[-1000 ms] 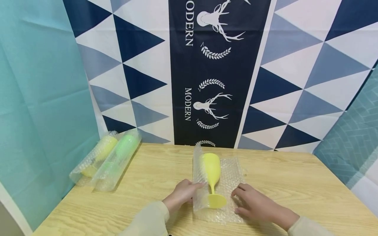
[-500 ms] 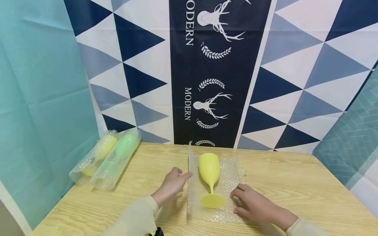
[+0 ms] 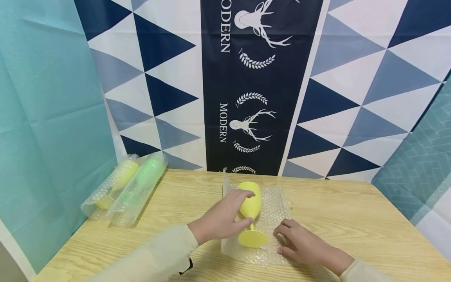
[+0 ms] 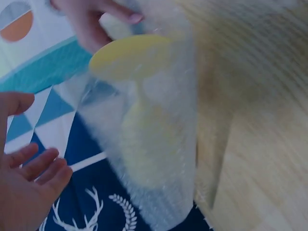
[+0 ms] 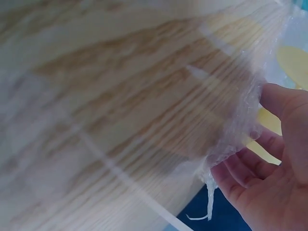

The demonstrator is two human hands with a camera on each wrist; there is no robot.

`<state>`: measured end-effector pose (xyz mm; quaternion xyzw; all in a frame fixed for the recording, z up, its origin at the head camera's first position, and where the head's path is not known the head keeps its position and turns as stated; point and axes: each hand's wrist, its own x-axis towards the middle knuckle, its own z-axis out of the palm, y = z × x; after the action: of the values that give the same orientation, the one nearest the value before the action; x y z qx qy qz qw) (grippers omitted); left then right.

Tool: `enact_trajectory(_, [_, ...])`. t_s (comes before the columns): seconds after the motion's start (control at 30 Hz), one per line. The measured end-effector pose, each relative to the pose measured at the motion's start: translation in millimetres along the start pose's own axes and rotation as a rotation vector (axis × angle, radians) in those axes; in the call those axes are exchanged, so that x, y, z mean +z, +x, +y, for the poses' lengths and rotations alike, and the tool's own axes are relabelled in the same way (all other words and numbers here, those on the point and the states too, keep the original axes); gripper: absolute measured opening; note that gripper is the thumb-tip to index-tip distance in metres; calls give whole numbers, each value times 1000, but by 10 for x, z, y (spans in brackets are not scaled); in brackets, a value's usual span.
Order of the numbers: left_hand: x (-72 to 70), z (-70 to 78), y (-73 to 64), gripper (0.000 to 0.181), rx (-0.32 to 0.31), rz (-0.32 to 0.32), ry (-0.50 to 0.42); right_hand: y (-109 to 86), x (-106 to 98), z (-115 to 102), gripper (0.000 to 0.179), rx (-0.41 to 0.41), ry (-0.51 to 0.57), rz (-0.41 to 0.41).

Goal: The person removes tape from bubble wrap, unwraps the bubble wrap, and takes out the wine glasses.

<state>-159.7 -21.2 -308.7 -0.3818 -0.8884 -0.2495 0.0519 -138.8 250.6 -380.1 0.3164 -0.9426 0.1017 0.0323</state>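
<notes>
A yellow goblet (image 3: 254,207) lies on a sheet of bubble wrap (image 3: 276,201), its round foot toward me. My left hand (image 3: 223,215) reaches over the goblet, fingers above the bowl and thumb near the stem; the head view does not show whether it touches. In the left wrist view, that hand (image 4: 33,183) has its fingers spread, apart from the wrap. My right hand (image 3: 304,243) rests at the wrap's right edge. Its thumb and fingertips (image 5: 220,174) touch that edge with a gap between them in the right wrist view. The wrap's left side stands up slightly.
Two bubble-wrapped goblets, one yellow (image 3: 125,176) and one green (image 3: 148,172), lie side by side at the table's back left. A patterned cloth (image 3: 176,90) hangs behind the wooden table (image 3: 345,211). A teal cloth (image 3: 53,117) hangs on the left.
My left hand first drew the wrap's left side off the goblet toward the left, then left that edge and moved right over the goblet. The right hand has stayed in place.
</notes>
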Motion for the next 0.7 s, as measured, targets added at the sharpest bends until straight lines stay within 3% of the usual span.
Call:
enact_trajectory(0.07, [51, -10, -12, 58, 16, -64, 50, 0, -1, 4, 34, -5, -5, 10])
enact_trajectory(0.17, [131, -61, -42, 62, -9, -155, 139, -5, 5, 3, 33, -13, 0, 25])
enact_trajectory(0.27, [191, -127, -85, 68, -26, -208, 234, -15, 20, -5, 32, -21, 4, 38])
enact_trajectory(0.43, [244, -220, -153, 79, -46, -220, 417, -21, 23, -19, 31, -25, -7, 58])
enact_trajectory(0.53, [272, -259, -184, 82, -59, -222, 477, -15, 13, -21, 31, -17, -6, 50])
enact_trajectory(0.7, [360, -321, -217, 68, -37, -233, 566, -16, 11, -24, 32, -1, 5, 31])
